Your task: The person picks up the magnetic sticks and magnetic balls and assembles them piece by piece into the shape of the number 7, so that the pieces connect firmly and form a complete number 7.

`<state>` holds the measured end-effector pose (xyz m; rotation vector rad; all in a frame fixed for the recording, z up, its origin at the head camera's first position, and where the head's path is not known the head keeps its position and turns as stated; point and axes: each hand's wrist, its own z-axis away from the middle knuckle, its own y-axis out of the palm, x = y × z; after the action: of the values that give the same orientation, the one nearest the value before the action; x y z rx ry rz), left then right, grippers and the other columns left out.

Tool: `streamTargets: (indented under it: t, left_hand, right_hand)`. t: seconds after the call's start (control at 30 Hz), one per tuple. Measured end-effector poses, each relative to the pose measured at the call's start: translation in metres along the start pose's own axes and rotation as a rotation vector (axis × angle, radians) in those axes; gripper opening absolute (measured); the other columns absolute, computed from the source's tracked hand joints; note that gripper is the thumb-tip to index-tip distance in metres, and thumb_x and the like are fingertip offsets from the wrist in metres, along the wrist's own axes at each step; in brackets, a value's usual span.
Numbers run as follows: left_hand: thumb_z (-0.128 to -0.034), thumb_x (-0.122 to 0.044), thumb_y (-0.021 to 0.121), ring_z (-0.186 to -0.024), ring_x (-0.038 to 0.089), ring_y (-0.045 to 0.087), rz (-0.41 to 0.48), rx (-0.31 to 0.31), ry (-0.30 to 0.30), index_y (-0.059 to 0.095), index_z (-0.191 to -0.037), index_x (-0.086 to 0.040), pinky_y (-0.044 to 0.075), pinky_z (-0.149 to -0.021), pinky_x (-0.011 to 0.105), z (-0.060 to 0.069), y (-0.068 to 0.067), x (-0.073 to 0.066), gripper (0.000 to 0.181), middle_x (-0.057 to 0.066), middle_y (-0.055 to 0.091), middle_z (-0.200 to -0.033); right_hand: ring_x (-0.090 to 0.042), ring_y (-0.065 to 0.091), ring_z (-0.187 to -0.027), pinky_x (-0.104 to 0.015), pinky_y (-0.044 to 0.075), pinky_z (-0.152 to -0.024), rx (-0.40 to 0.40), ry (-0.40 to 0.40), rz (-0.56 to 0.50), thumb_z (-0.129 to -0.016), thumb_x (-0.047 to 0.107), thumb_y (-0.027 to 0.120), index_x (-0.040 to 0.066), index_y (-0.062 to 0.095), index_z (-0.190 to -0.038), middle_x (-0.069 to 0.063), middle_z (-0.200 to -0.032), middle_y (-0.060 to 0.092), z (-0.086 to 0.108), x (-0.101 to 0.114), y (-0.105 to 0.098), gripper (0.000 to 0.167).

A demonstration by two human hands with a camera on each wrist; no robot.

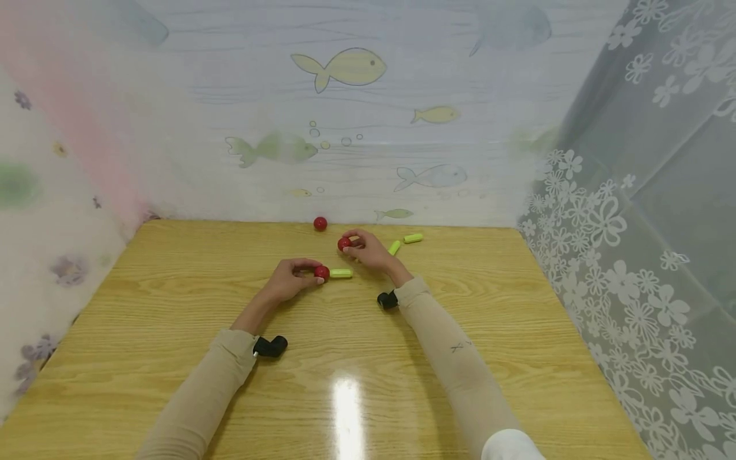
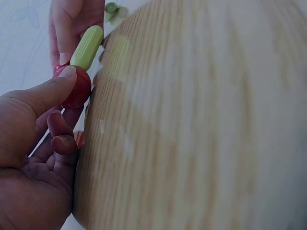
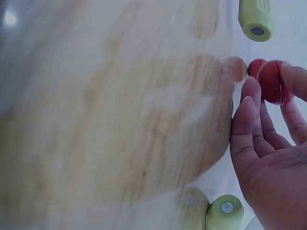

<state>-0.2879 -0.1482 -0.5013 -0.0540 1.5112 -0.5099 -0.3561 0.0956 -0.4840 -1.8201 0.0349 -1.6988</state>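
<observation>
My left hand (image 1: 293,280) pinches a red ball (image 1: 322,273) on the wooden table; in the left wrist view the thumb lies on this ball (image 2: 79,91). A yellow-green stick (image 1: 341,273) extends from the ball's right side, its ribbed surface (image 2: 87,48) plain in the left wrist view. Farther back and to the right, my right hand (image 1: 370,251) holds a second red ball (image 1: 344,244) between thumb and fingers. The right wrist view shows this ball (image 3: 271,81) with a seam, and a stick (image 3: 256,21) above it with a grey disc in its end.
A third red ball (image 1: 320,223) rests at the table's back edge. Two more yellow-green sticks, one angled (image 1: 394,247) and one lying flat (image 1: 413,238), are right of my right hand. The wooden table (image 1: 310,396) meets patterned curtains at the back and sides.
</observation>
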Motion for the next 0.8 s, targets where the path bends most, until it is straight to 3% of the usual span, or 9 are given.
streamTargets:
  t: [0.27,0.53,0.67,0.8]
  left_hand:
    - [-0.0930,-0.016,0.077,-0.090,0.014,0.063,-0.001,0.004,0.013,0.067,-0.130,-0.001,0.050,-0.073,0.025,0.001,0.000,0.001,0.041,0.020,0.067,-0.127]
    - [-0.0933,-0.019,0.076,-0.098,0.018,0.062,-0.026,0.004,0.026,0.067,-0.131,-0.002,0.050,-0.080,0.024,0.002,0.000,0.001,0.043,0.019,0.067,-0.129]
    - [-0.0931,-0.020,0.077,-0.101,0.021,0.063,-0.019,0.004,0.025,0.066,-0.132,-0.001,0.049,-0.081,0.023,0.002,0.001,0.001,0.045,0.020,0.066,-0.130]
    - [-0.0932,-0.021,0.077,-0.106,0.023,0.063,-0.012,0.000,0.019,0.065,-0.134,-0.001,0.048,-0.083,0.024,0.002,0.002,0.000,0.046,0.019,0.066,-0.132]
  right_hand:
    - [-0.029,0.067,-0.094,-0.031,0.053,-0.074,-0.009,-0.030,-0.005,-0.104,0.013,0.060,0.006,0.053,-0.138,-0.021,-0.124,0.063,0.009,0.005,-0.005,0.035]
    - [-0.037,0.066,-0.104,-0.042,0.054,-0.090,-0.053,-0.114,0.021,-0.102,0.009,0.062,0.000,0.053,-0.136,-0.023,-0.125,0.063,0.023,0.011,-0.012,0.037]
    - [-0.033,0.065,-0.107,-0.040,0.052,-0.094,-0.067,-0.139,0.048,-0.101,0.009,0.064,-0.001,0.055,-0.133,-0.022,-0.125,0.063,0.032,0.009,-0.012,0.035]
    - [-0.032,0.064,-0.108,-0.036,0.052,-0.091,-0.033,-0.112,0.052,-0.101,0.008,0.064,0.000,0.055,-0.133,-0.020,-0.127,0.063,0.040,0.004,-0.010,0.035]
